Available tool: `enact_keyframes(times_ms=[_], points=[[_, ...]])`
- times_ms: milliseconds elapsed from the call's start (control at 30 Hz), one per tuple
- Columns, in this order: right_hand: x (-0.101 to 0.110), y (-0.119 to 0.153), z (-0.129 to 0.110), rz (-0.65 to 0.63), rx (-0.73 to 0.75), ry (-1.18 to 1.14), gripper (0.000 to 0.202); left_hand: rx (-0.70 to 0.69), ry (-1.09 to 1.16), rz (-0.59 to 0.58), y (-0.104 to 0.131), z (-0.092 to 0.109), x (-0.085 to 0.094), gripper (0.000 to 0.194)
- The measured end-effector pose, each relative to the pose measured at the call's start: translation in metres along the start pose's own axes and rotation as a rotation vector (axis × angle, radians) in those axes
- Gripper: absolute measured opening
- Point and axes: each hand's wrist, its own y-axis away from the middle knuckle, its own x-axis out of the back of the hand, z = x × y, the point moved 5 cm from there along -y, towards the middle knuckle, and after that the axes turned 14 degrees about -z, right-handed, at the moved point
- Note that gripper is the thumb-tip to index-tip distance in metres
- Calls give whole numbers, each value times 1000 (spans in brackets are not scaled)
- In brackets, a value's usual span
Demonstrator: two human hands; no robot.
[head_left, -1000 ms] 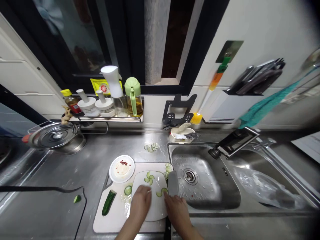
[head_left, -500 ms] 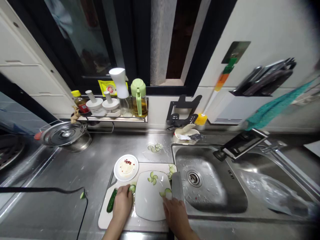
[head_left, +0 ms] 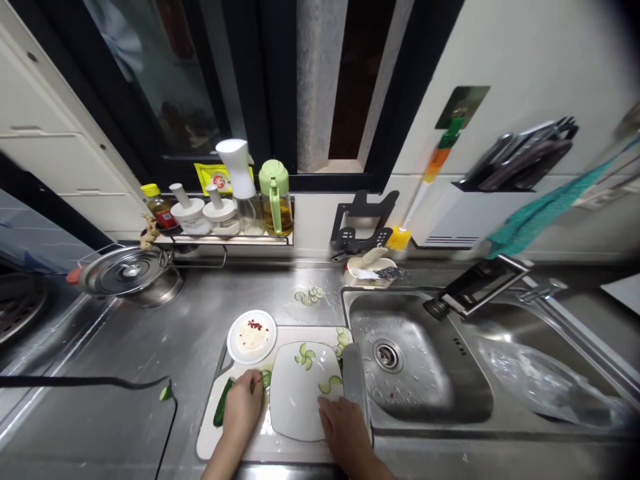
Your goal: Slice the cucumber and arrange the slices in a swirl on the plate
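Shifted left off plate (head_left: 295,407): left hand (head_left: 244,402), cucumber slices (head_left: 267,379) just right of its fingertips, grasp unclear; right hand (head_left: 346,427), released, over plate's edge.

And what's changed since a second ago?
The left hand has moved left, from over the square plate to beside the cucumber slices on the cutting board; grip unclear. The right hand remains by the plate's right side; the small dish stayed put.

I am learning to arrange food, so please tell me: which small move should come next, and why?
Probably the left hand should bring one of the cucumber slices beside it to the square plate, because two curved pieces already lie there near the right hand.
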Motion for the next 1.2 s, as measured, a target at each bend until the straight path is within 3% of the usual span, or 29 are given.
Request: enact_keyframes(times_ms=[133, 233, 367, 500, 700, 900, 1033, 1200], points=[[0, -5, -4, 66, 82, -178, 25, -63, 88, -64, 4, 8, 6, 16], [2, -12, -4, 156, 157, -292, 24, -157, 160, -139, 9, 25, 0, 18], [10, -18, -2, 206, 152, -458, 22, -281, 239, -272, 15, 55, -22, 15], [20, -17, 3, 159, 67, -581, 11, -301, 294, -382, 16, 74, -47, 14], [28, -11, 16, 157, 0, -603, 13, -164, 445, -413, 11, 77, -66, 30], [29, -3, 23, 192, 69, -617, 12, 260, 855, -699, 18, 81, -91, 49], [28, 1, 23, 190, 88, -615, 12, 298, 975, -720, 16, 86, -95, 50], [25, 1, 25, 149, -24, -635, 16, 254, 976, -671, 9, 83, -96, 58]])
